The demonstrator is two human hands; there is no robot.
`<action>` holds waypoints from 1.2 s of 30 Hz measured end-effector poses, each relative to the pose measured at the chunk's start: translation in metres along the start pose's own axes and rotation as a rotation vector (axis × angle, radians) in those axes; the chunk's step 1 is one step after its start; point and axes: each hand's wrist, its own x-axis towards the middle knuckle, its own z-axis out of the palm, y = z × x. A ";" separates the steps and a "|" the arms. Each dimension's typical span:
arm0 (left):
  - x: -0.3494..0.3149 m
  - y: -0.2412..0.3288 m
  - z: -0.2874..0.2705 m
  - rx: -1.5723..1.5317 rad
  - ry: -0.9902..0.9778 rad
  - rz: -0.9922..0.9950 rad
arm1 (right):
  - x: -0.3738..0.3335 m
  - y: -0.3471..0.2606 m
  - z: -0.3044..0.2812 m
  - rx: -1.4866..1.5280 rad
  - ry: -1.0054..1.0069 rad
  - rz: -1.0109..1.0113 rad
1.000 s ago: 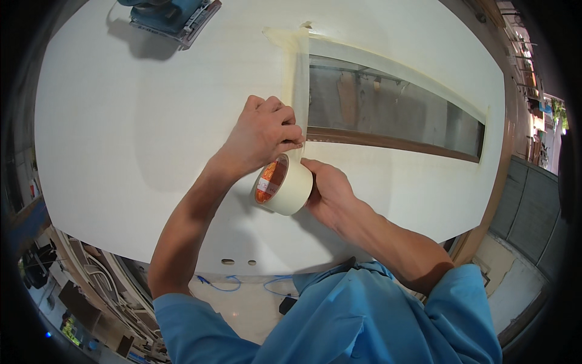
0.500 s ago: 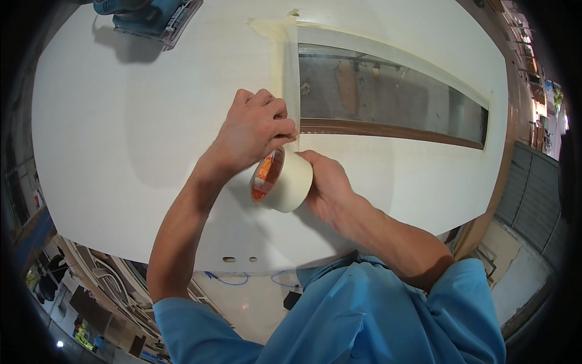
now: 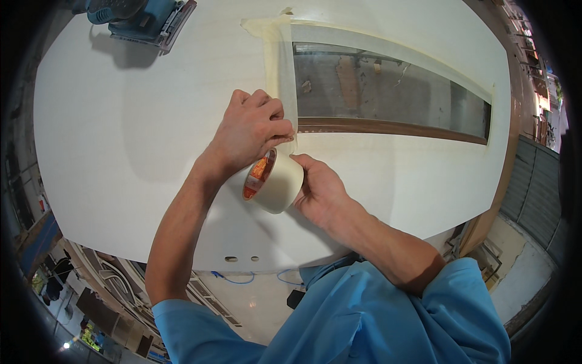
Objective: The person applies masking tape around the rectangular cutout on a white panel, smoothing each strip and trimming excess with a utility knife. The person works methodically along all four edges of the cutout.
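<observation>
My right hand (image 3: 324, 193) grips the broad cream masking-tape roll (image 3: 282, 184) from its right; just beyond it curls my left hand (image 3: 250, 130), whose pinch I cannot tell.

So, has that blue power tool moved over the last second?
No: against the taped window, the blue power tool keeps its place on the white panel; only the view has shifted.
</observation>
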 end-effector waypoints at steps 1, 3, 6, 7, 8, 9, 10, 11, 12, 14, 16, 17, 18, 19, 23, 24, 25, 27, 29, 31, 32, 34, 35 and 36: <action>0.000 0.000 0.000 0.003 -0.008 -0.007 | 0.000 0.003 -0.001 0.022 -0.009 0.052; 0.000 0.001 -0.001 -0.019 -0.004 -0.005 | 0.000 0.012 -0.004 0.104 -0.046 0.146; -0.001 0.002 0.000 -0.022 0.024 -0.002 | -0.008 0.020 -0.008 0.099 -0.146 0.159; -0.001 0.002 0.001 -0.021 0.036 0.006 | -0.012 0.018 -0.009 0.103 -0.125 0.148; -0.002 0.002 0.001 -0.013 0.035 -0.003 | -0.018 0.017 -0.011 0.121 -0.162 0.150; -0.002 0.002 0.002 -0.003 0.042 -0.006 | -0.025 0.012 -0.013 0.096 -0.125 0.127; -0.002 0.002 0.003 0.001 0.039 -0.018 | -0.031 0.009 -0.016 0.082 -0.142 0.100; -0.002 0.002 0.003 0.012 0.040 -0.014 | -0.034 0.007 -0.018 0.050 -0.063 0.100; -0.002 0.002 0.003 0.021 0.032 -0.021 | -0.037 0.005 -0.020 0.028 -0.040 0.097; -0.001 0.003 0.002 0.016 0.024 -0.030 | -0.039 0.009 -0.025 0.010 -0.026 0.111; 0.001 0.005 0.000 -0.003 0.013 -0.036 | -0.033 0.024 -0.029 0.007 -0.057 0.108; 0.002 0.006 -0.001 0.003 0.010 -0.031 | -0.032 0.036 -0.033 -0.141 -0.020 0.168; 0.003 0.008 -0.002 0.002 -0.004 -0.037 | -0.038 0.053 -0.040 -0.301 0.010 0.199; 0.003 0.009 -0.003 0.000 -0.024 -0.054 | -0.043 0.065 -0.047 -0.354 0.043 0.331; -0.003 0.018 0.002 0.067 0.030 -0.051 | -0.059 0.066 -0.072 -0.621 -0.166 0.393; -0.008 0.023 0.005 0.111 0.068 -0.049 | -0.063 0.055 -0.078 -0.628 -0.274 0.317; -0.014 0.025 0.009 0.155 0.122 -0.050 | -0.065 0.041 -0.080 -0.678 -0.291 0.275; -0.027 0.040 0.025 0.368 0.129 0.012 | -0.074 0.012 -0.086 -0.727 -0.402 0.167; -0.041 0.055 0.040 0.418 0.143 -0.016 | -0.089 -0.017 -0.097 -0.803 -0.364 0.112; -0.053 0.074 0.052 0.312 0.150 -0.136 | -0.101 -0.040 -0.107 -0.827 -0.391 0.041; -0.057 0.080 0.054 0.298 0.156 -0.158 | -0.107 -0.049 -0.113 -0.828 -0.405 -0.005; -0.059 0.090 0.052 0.256 0.195 -0.181 | -0.118 -0.063 -0.123 -0.897 -0.419 -0.106; -0.057 0.093 0.047 0.283 0.187 -0.184 | -0.124 -0.069 -0.129 -0.965 -0.418 -0.163; -0.054 0.095 0.042 0.312 0.199 -0.171 | -0.129 -0.072 -0.133 -1.072 -0.334 -0.205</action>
